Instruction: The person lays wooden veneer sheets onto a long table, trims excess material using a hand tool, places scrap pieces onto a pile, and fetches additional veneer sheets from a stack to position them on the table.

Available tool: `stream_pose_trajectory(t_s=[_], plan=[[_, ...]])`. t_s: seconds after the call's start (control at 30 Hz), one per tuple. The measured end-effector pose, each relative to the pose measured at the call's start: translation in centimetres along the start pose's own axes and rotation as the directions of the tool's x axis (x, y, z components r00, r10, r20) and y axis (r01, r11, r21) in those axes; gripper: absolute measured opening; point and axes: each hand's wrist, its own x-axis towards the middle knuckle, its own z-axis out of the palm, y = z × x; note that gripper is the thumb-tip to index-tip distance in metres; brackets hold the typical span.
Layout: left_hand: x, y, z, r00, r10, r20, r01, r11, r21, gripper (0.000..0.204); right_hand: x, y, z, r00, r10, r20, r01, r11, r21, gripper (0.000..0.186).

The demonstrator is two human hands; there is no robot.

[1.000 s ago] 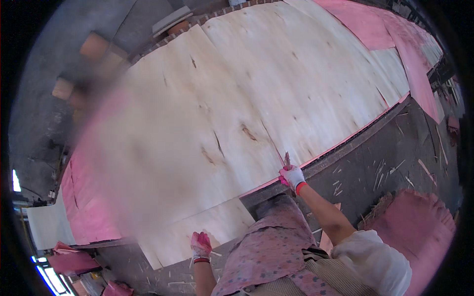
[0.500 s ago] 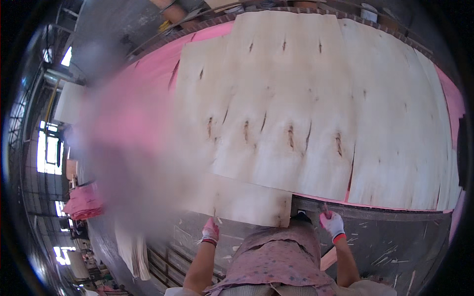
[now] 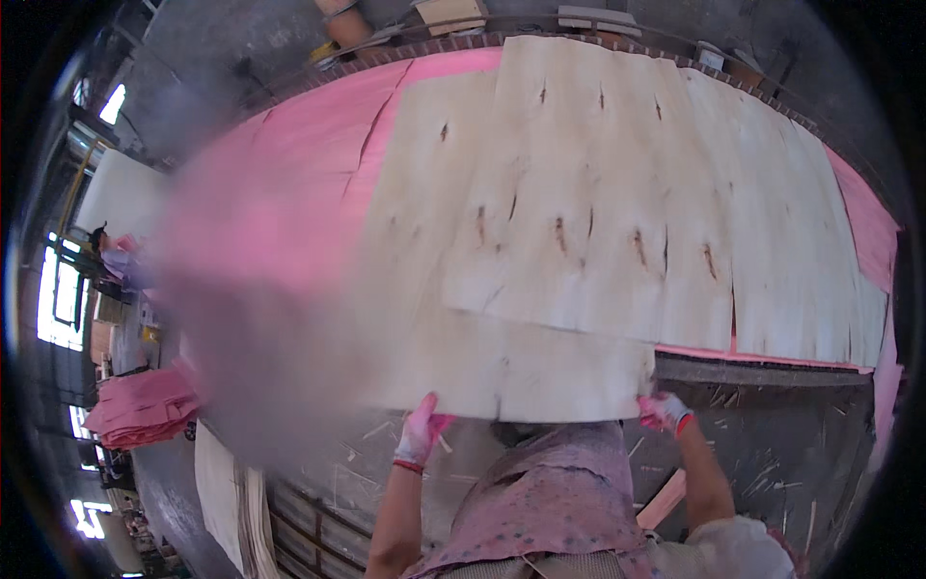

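Observation:
My left hand [image 3: 420, 431], in a pink and white glove with a red cuff, grips the near edge of a pale wood veneer sheet [image 3: 579, 376]. My right hand [image 3: 666, 411], gloved the same way, closes on that sheet's near right corner. Part of this sheet lies beneath another veneer sheet [image 3: 598, 203] marked with dark knots and splits. Farther right lies one more pale veneer sheet [image 3: 791, 232]. Pink sheeting [image 3: 299, 164] shows under the veneers at the left and along the edges. A blurred smear hides much of the left side.
A pink stack [image 3: 145, 407] stands at far left, with pale hanging sheets [image 3: 220, 492] below it. Beside those are dark metal bars [image 3: 318, 531]. Wood scraps litter the grey floor [image 3: 762, 434], and a pinkish board [image 3: 662, 499] lies near my right forearm. Another person [image 3: 121, 256] is at far left.
My right hand has come up from beside the sheet to its corner and closed on it. The near sheet now shows farther right, and the whole view has shifted.

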Motion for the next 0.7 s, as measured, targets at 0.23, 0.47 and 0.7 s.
stream_pose_trajectory(t_s=[0.23, 0.47, 0.7], plan=[[-8.2, 15.3, 6.6, 0.839, 0.352, 0.415, -0.510, 0.774, 0.375, 0.024, -8.3, -4.9, 3.5, 0.994, 0.053, -0.097, -0.045, 0.995, 0.085, 0.038], [-4.4, 23.3, -3.2, 0.821, 0.561, 0.105, -0.525, 0.815, -0.247, 0.025, -11.3, -9.1, 20.1, 0.974, -0.083, 0.213, 0.026, 0.966, 0.257, 0.028], [5.5, 37.4, -13.8, 0.354, 0.932, 0.083, -0.873, 0.298, 0.385, 0.036, -5.8, -19.0, 37.6, 0.949, -0.079, 0.306, 0.107, 0.991, -0.076, 0.028]])
